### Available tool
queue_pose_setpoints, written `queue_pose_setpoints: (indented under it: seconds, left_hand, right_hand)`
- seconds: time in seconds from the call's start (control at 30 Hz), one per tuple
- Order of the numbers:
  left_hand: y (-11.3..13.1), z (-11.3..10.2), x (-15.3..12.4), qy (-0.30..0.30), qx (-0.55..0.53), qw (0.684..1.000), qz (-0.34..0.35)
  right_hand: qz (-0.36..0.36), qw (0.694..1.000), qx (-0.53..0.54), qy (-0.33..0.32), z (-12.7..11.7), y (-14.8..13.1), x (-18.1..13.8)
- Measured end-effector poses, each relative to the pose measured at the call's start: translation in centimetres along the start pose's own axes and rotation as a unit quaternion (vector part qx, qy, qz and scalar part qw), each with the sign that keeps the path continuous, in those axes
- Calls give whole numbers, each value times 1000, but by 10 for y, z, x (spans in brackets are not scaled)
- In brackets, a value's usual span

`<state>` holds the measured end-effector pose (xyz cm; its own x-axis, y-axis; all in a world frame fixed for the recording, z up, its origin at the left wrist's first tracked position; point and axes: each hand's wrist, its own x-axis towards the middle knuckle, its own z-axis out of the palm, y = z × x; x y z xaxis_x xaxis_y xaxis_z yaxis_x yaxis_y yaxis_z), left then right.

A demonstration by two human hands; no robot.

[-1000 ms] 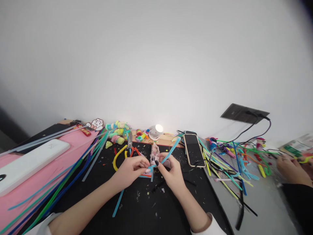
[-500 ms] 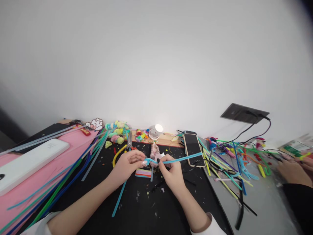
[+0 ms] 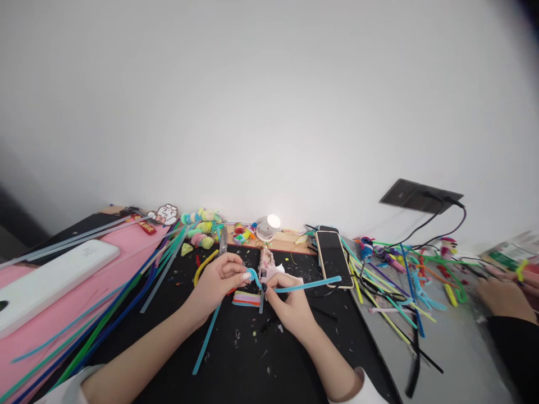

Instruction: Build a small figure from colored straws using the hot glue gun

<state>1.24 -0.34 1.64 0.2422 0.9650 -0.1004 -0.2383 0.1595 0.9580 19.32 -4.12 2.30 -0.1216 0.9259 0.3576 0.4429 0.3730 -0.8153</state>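
Note:
A light blue pipe cleaner (image 3: 314, 284) runs between my two hands over the black mat (image 3: 252, 359). My left hand (image 3: 223, 278) pinches its curled end between thumb and finger. My right hand (image 3: 288, 300) grips it further along, and the straight tail sticks out to the right. Between the hands the strand bends in a curve. Beneath them lie a striped bundle of short pipe cleaner pieces (image 3: 246, 299) and a pink patterned thing (image 3: 266, 261) that my right hand partly covers. Another blue pipe cleaner (image 3: 206, 342) lies below my left hand.
A lit lamp (image 3: 268, 227) stands by the wall, with scissors (image 3: 223, 240) left of it and a phone (image 3: 332, 258) to the right. Loose pipe cleaners (image 3: 387, 297) cover the right side. A white power bank (image 3: 59, 280) lies left. Another person's hand (image 3: 507, 297) works at far right.
My right hand has moved left and slightly down, closer to my left hand. The pipe cleaner between them now bends more steeply, and its free tail has swung lower.

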Motion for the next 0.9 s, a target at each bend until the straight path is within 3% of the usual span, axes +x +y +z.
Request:
queue_pose_setpoints:
  seconds: [0.4,0.57,0.8,0.9]
  left_hand:
    - [-2,-1,0,-40,-35,999,-4]
    - [-1,-1,2,-31,-30,999,-8]
    - [-13,-5,12,-21,-28,999,-7]
    - [-17,-4,14,-32,-45,998,-8]
  right_hand:
    - [9,999,25,-19,8,5,-3]
    - [0,1000,14,0,16,7,-7]
    - [-42,996,-30,76,32,26,-13]
    - [-104,992,-44,63,35,42,-13]
